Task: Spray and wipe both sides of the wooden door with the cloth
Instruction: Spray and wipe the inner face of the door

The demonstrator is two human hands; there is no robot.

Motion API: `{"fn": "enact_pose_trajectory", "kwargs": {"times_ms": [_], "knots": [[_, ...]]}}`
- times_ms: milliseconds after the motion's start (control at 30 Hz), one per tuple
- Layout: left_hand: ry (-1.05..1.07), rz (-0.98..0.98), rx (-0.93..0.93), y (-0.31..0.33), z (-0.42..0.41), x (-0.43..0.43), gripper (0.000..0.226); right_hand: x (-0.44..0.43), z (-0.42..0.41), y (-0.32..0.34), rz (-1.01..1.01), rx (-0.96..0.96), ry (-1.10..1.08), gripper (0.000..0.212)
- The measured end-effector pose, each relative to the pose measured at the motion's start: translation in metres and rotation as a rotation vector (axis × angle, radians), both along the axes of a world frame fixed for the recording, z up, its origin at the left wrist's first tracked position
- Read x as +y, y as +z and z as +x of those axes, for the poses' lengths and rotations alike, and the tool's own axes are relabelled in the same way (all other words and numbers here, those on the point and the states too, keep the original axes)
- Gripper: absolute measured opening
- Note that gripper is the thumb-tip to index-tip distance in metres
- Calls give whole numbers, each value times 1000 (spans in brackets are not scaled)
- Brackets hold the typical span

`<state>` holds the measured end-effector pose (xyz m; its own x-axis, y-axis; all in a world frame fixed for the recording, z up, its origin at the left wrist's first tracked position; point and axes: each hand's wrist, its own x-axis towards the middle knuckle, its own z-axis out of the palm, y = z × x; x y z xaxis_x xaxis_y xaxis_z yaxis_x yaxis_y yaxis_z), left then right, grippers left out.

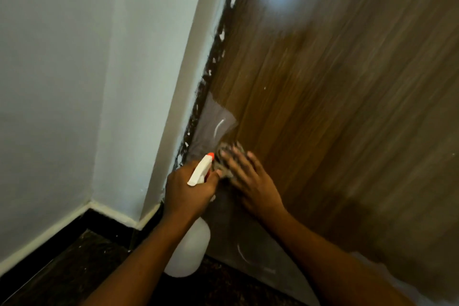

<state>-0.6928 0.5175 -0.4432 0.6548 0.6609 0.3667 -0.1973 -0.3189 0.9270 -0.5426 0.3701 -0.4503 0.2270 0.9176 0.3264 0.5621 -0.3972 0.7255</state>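
The brown wooden door (335, 97) fills the right half of the head view, glossy, with a light glare near its top. My right hand (250, 179) lies flat with straight fingers on a grey cloth (224, 156) and presses it against the door's lower left part. My left hand (188, 189) grips the neck of a white spray bottle (188, 248) just left of the cloth. Its white head with an orange nozzle (202, 167) points toward the door. A patch of clear film (213, 122) clings to the door above the cloth.
A pale wall (74, 82) and a white jamb with chipped dark paint (211, 67) stand left of the door. A white skirting strip (111, 213) meets the dark speckled floor (82, 263) below. More film covers the door's bottom edge (248, 251).
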Motion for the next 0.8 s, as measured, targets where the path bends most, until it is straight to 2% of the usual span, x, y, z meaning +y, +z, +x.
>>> {"fn": "enact_pose_trajectory", "kwargs": {"times_ms": [67, 133, 200, 300, 367, 467, 533, 600, 667, 733, 800], "knots": [[13, -10, -4, -4, -5, 10, 16, -40, -1, -20, -155, -7, 20, 64], [51, 19, 4, -11, -9, 21, 16, -75, -1, -17, -142, -26, 15, 58], [68, 31, 27, -16, -13, 28, 18, -82, 1, 9, 51, -60, -24, 50], [90, 39, 50, -20, -17, 36, 19, -13, -1, 57, 432, -73, -20, 52], [92, 49, 46, -22, -18, 37, 19, 53, -6, 73, 495, -75, 4, 55], [83, 38, 49, -26, -18, 39, 18, 108, 0, 44, 297, -62, 97, 62], [82, 33, 46, -28, -19, 39, 19, 104, 4, 5, 46, -39, 162, 69], [80, 37, 53, -31, -21, 44, 22, 78, 7, -22, -104, 6, 213, 66], [82, 29, 61, -37, -22, 48, 24, 44, 11, -25, -192, 17, 253, 60], [89, 29, 81, -44, -22, 48, 24, 13, 16, -5, -275, -55, 243, 60], [94, 30, 99, -50, -23, 46, 24, -1, 19, 30, -174, -152, 190, 47]]}}
